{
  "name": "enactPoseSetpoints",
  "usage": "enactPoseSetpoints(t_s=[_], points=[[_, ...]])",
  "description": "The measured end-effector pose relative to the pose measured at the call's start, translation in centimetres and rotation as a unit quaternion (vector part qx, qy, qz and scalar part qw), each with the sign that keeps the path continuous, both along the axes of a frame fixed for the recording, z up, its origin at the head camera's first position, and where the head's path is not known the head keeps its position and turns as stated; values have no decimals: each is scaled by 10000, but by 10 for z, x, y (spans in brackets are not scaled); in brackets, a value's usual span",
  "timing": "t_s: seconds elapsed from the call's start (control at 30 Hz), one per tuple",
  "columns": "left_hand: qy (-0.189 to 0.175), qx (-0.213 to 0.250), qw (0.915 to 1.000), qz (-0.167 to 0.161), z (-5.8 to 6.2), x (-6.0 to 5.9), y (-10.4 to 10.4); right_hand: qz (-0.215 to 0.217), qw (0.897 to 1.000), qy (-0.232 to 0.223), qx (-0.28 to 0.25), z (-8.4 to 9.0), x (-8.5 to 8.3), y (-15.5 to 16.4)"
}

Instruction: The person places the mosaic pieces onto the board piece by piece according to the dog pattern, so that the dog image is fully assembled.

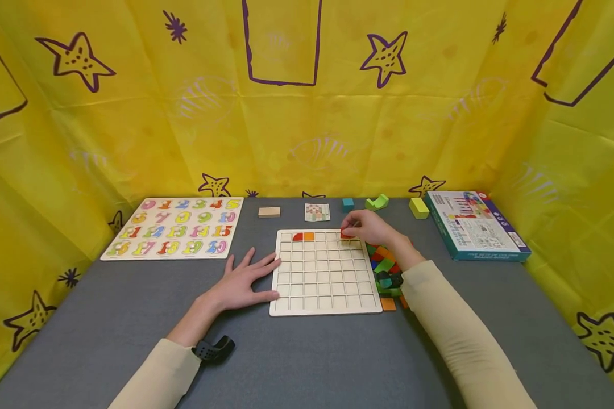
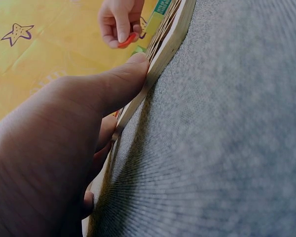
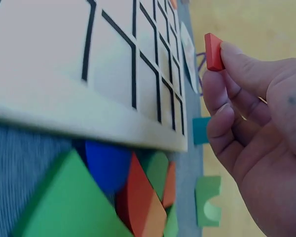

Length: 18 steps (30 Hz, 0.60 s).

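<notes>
Both hands reach in from beige sleeves: the left hand point(image 1: 243, 286) lies spread, its straight fingers and thumb meeting the left edge of a pale wooden grid board point(image 1: 322, 311); the right hand point(image 1: 372, 227) bends over the board's far right corner, thumb and fingertips pinching a red tile point(image 3: 214, 52). That tile is small, flat and straight-edged, held just over the far row. Toward the row's left end sit a red piece with a curved side point(image 1: 298, 237) and an orange square point(image 1: 309, 236), side by side. Coloured blocks point(image 1: 384, 266) heap along the board's right edge, partly hidden by the right arm. Everything rests on a grey worktop point(image 1: 307, 363). Farther back, a number board point(image 1: 182, 225) lies to the left, a patterned card point(image 1: 317, 212) in the middle, a boxed set point(image 1: 478, 227) to the right. Beyond hangs yellow cloth point(image 1: 297, 125) with dark starfish drawings
</notes>
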<state>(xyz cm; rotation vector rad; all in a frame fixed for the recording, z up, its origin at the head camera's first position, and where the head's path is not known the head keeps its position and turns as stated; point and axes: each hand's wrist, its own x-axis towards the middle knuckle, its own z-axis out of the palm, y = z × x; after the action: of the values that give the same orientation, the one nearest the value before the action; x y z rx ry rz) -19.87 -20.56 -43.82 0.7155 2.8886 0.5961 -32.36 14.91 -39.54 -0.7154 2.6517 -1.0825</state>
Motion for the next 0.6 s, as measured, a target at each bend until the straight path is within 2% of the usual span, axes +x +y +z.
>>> enactPoseSetpoints(t_s=[0.6], points=[[-28, 11, 10000, -16, 0, -1, -1, 199, 9998, 38, -24, -10, -12, -51]])
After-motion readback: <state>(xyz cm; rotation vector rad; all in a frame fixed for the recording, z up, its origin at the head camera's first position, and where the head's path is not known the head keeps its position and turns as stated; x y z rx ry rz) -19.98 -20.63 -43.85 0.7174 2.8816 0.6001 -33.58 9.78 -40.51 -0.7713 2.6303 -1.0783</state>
